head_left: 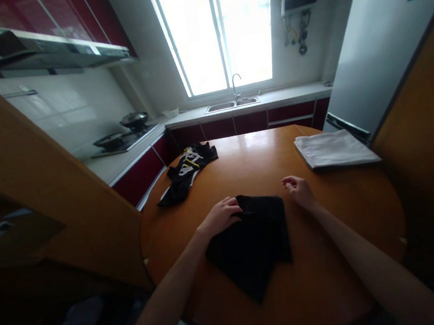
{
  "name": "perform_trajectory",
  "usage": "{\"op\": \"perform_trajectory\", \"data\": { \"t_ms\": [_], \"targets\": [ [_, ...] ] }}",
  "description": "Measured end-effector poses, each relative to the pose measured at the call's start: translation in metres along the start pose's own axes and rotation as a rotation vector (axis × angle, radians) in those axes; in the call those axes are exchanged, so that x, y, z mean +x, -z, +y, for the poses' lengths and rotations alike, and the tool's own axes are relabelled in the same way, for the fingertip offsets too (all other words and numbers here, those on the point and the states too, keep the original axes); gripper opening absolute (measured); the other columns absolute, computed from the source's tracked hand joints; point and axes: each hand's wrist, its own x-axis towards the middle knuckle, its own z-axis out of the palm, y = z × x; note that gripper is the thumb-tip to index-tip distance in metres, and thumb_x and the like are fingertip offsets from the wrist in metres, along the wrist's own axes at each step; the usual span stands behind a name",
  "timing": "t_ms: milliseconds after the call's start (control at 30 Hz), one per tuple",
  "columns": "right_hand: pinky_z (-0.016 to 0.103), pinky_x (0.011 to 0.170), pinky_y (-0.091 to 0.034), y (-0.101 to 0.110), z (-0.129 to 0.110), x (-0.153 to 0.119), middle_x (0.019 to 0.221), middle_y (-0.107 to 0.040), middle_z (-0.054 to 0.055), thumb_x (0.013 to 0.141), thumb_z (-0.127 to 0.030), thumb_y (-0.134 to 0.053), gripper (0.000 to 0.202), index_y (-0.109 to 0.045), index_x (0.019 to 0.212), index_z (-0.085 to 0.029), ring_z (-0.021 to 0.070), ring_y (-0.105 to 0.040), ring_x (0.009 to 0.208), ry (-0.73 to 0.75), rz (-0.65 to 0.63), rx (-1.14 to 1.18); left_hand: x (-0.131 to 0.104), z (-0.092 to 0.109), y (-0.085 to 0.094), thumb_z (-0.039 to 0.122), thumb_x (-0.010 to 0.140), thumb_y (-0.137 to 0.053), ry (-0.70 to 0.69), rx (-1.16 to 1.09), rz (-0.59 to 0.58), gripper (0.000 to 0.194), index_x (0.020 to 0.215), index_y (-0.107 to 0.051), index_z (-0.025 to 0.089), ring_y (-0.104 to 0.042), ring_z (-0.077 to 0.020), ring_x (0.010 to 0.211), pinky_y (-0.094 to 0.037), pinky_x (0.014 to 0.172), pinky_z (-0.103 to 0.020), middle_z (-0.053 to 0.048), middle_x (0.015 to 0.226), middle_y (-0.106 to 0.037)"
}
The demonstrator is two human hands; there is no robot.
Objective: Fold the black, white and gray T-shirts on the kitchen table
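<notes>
A folded black garment (252, 248) lies on the round wooden table in front of me, one corner pointing toward me. Its exact kind cannot be made out in the dark fabric. My left hand (224, 216) is at its upper left edge, fingers bent over and pinching the cloth. Just right of the garment, my right hand (299, 191) hovers over or rests on the table, apart from the cloth. Its fingers are loosely curved with nothing between them.
On the round table (257, 162), a black T-shirt (189, 169) with white and yellow print lies crumpled at the far left. A folded white cloth (335, 147) sits at the far right. Beyond stand a counter with a sink (232, 105), a stove with pans (134, 121) and a fridge (385, 39).
</notes>
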Motion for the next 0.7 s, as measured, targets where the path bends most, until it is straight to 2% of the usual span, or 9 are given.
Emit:
{"op": "perform_trajectory", "data": {
  "t_ms": [133,267,367,433,467,500,633,667,700],
  "targets": [
    [0.035,0.073,-0.055,0.002,0.002,0.001,0.087,-0.076,0.009,0.077,-0.033,-0.056,0.024,-0.073,0.088,-0.020,0.0231,-0.070,0.077,-0.003,-0.001,0.003,-0.003,-0.002,0.028,0.033,0.101,-0.051,0.048,0.012,0.174,0.028,0.112,-0.076,0.026,-0.065,-0.0218,0.098,-0.051,0.090,-0.033,-0.007,0.106,-0.071],
    [0.034,0.071,-0.054,0.005,0.001,0.003,0.085,-0.075,0.008,0.076,-0.033,-0.055,0.024,-0.073,0.086,-0.020,0.0221,-0.069,0.074,-0.015,0.000,0.011,0.002,-0.001,0.074,0.032,0.101,-0.046,0.131,0.010,0.381,0.032,0.118,-0.073,0.025,-0.064,-0.0232,0.112,-0.050,0.096,-0.034,-0.008,0.123,-0.069],
    [0.034,0.070,-0.053,0.007,-0.001,0.003,0.084,-0.075,0.008,0.076,-0.032,-0.055,0.025,-0.073,0.087,-0.019,0.0219,-0.069,0.073,-0.014,0.007,0.020,0.013,0.007,0.110,0.036,0.099,-0.050,0.245,0.031,0.554,0.029,0.110,-0.073,0.022,-0.067,-0.0222,0.093,-0.054,0.081,-0.032,-0.007,0.104,-0.072],
    [0.033,0.070,-0.053,0.008,-0.002,0.002,0.084,-0.075,0.008,0.075,-0.033,-0.055,0.024,-0.073,0.086,-0.020,0.0218,-0.069,0.072,-0.018,0.009,0.029,0.018,0.014,0.132,0.039,0.099,-0.050,0.327,-0.029,0.600,0.029,0.108,-0.070,0.020,-0.066,-0.0194,0.076,-0.054,0.069,-0.029,-0.004,0.087,-0.070],
    [0.033,0.069,-0.053,0.008,-0.003,0.002,0.083,-0.075,0.008,0.074,-0.033,-0.055,0.024,-0.073,0.086,-0.020,0.0217,-0.069,0.072,-0.021,0.010,0.034,0.020,0.017,0.141,0.041,0.098,-0.050,0.353,-0.107,0.544,0.030,0.106,-0.069,0.020,-0.064,-0.0180,0.069,-0.053,0.062,-0.028,-0.003,0.080,-0.068],
    [0.033,0.069,-0.052,0.008,-0.002,0.002,0.083,-0.075,0.008,0.074,-0.033,-0.056,0.024,-0.073,0.085,-0.020,0.0217,-0.069,0.072,-0.024,0.009,0.037,0.021,0.021,0.149,0.043,0.098,-0.051,0.367,-0.212,0.416,0.030,0.105,-0.068,0.020,-0.063,-0.0170,0.063,-0.051,0.057,-0.026,-0.002,0.074,-0.066],
    [0.033,0.068,-0.052,0.008,0.002,0.003,0.082,-0.075,0.007,0.072,-0.033,-0.057,0.025,-0.074,0.085,-0.020,0.0218,-0.068,0.071,-0.024,-0.019,0.029,0.022,0.024,0.167,0.042,0.089,-0.064,0.397,-0.583,-0.398,0.023,0.090,-0.068,0.019,-0.058,-0.0156,0.047,-0.047,0.045,-0.024,-0.001,0.056,-0.062],
    [0.033,0.068,-0.051,0.007,0.004,0.003,0.081,-0.075,0.007,0.072,-0.033,-0.056,0.025,-0.074,0.084,-0.020,0.0219,-0.068,0.071,-0.021,-0.030,0.020,0.025,0.021,0.168,0.039,0.086,-0.067,0.415,-0.600,-0.528,0.020,0.087,-0.069,0.020,-0.057,-0.0158,0.046,-0.046,0.045,-0.024,-0.001,0.054,-0.061],
    [0.033,0.067,-0.051,0.007,0.005,0.003,0.079,-0.074,0.007,0.072,-0.034,-0.056,0.025,-0.074,0.084,-0.020,0.0221,-0.068,0.070,-0.019,-0.039,0.012,0.029,0.016,0.170,0.036,0.084,-0.069,0.441,-0.573,-0.584,0.016,0.084,-0.069,0.020,-0.056,-0.0161,0.045,-0.045,0.044,-0.024,-0.001,0.053,-0.061]
  ]
}}
